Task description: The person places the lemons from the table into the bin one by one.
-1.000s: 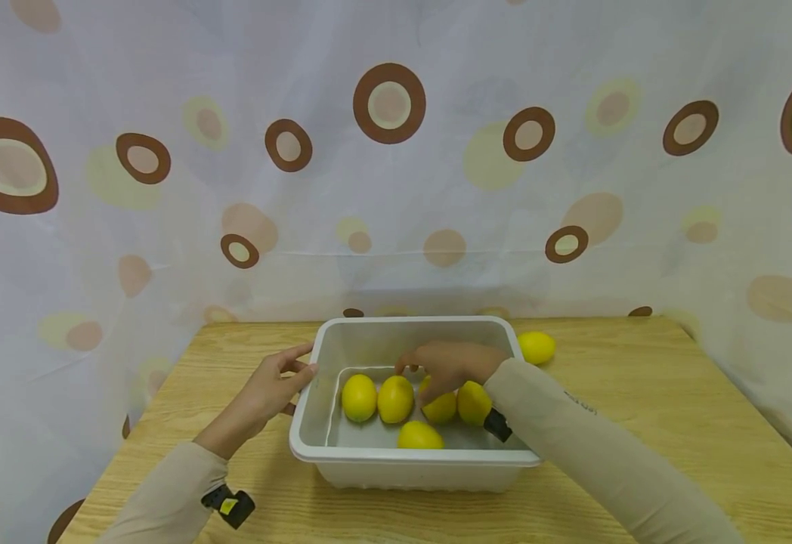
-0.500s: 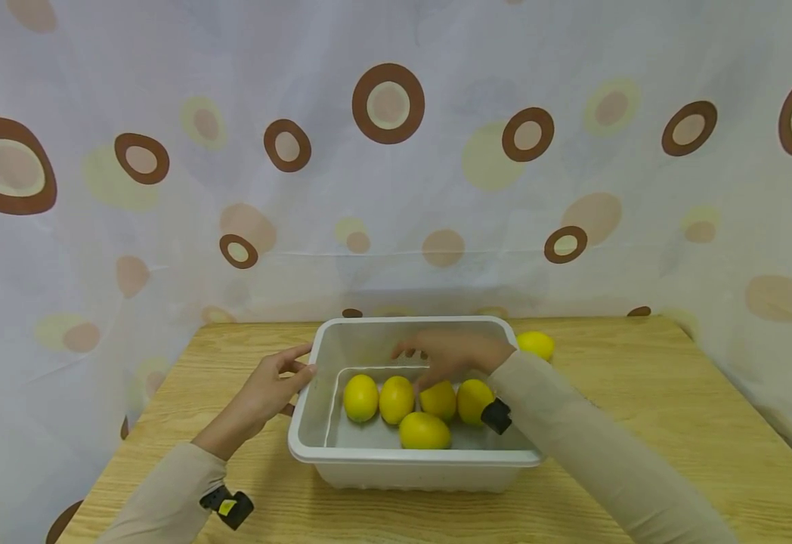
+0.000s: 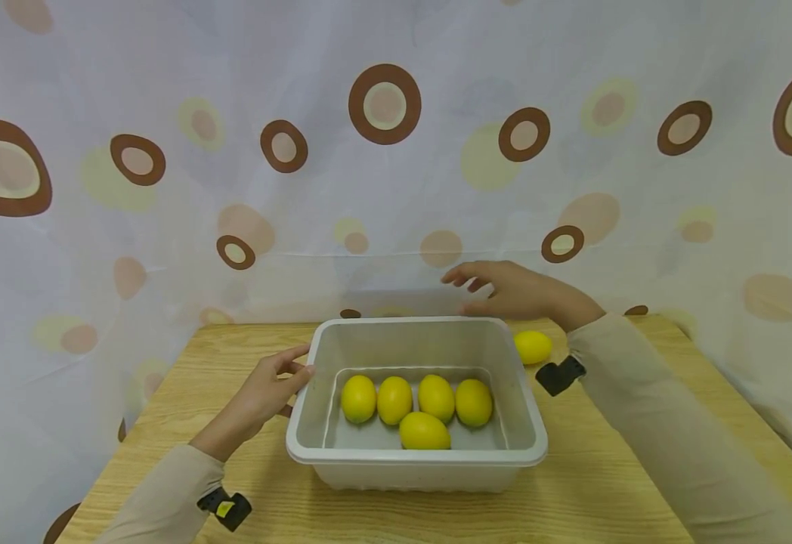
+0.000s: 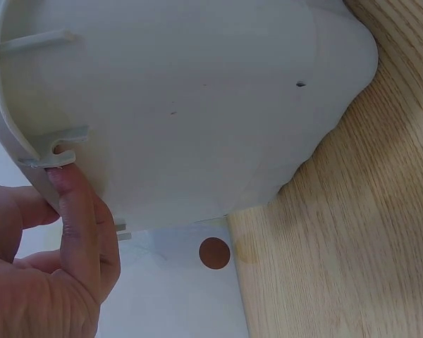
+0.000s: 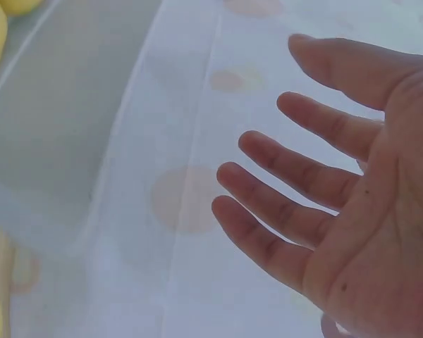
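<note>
A pale grey plastic bin stands on the table with several yellow lemons on its floor. Most of these form a row, and one lemon lies in front of it. My left hand holds the bin's left rim, its thumb on the rim; in the left wrist view, fingers reach under the rim. Raised above the bin's back right corner, my right hand has its fingers spread and holds nothing. The right wrist view shows its bare palm.
Outside the bin, another lemon rests on the wooden table by the back right corner. A patterned curtain hangs behind the table and along both sides.
My right hand has risen out of the bin, up and to the right, leaving the lemons inside. The front lemon rolled slightly right and back. My left hand has stayed on the rim.
</note>
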`<action>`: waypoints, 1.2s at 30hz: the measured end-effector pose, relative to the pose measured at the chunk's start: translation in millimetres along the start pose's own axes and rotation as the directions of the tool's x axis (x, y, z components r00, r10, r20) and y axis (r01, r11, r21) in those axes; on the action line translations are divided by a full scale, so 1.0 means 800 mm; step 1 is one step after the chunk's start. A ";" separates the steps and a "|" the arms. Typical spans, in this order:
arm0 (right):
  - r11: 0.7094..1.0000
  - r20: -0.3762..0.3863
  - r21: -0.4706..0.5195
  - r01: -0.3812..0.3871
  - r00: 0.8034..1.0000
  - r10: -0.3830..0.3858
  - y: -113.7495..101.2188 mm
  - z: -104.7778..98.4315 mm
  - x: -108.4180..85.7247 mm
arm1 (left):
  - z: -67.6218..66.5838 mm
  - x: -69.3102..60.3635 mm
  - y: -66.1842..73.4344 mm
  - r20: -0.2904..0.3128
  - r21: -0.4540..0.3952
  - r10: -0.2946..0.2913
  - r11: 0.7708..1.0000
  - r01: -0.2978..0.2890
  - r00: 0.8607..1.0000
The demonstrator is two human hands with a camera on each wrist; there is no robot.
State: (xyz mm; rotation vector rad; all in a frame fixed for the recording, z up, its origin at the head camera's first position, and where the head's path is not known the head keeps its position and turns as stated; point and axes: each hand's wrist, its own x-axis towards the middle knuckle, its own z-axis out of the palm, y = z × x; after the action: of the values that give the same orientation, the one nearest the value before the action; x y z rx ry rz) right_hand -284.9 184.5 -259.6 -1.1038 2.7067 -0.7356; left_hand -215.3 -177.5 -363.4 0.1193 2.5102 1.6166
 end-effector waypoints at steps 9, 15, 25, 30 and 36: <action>0.994 -0.061 -0.080 -0.080 0.995 0.075 0.033 -0.031 -0.031 | -0.001 0.000 -0.001 -0.002 -0.013 0.006 1.000 -0.006 1.000; 0.987 -0.075 -0.093 -0.134 0.989 0.127 0.068 -0.022 -0.041 | 0.000 -0.001 0.000 -0.002 -0.009 0.005 1.000 -0.005 1.000; 0.971 -0.051 -0.090 -0.220 0.975 0.216 0.121 0.012 -0.052 | 0.001 -0.001 0.002 -0.003 -0.010 -0.007 1.000 0.007 1.000; 0.967 -0.044 -0.092 -0.238 0.971 0.235 0.144 0.030 -0.056 | 0.001 0.000 0.002 0.000 -0.007 0.000 1.000 0.000 1.000; 0.962 -0.082 -0.113 -0.247 0.967 0.239 0.177 0.072 -0.052 | 0.001 0.001 0.002 -0.002 -0.003 0.002 1.000 -0.002 1.000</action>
State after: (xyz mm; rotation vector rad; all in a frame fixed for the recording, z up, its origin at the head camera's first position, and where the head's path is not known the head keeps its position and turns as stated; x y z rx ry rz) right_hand -326.4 277.8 -380.9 -0.7576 2.9082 -0.5846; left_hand -215.6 -175.7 -362.2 0.1203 2.5100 1.6213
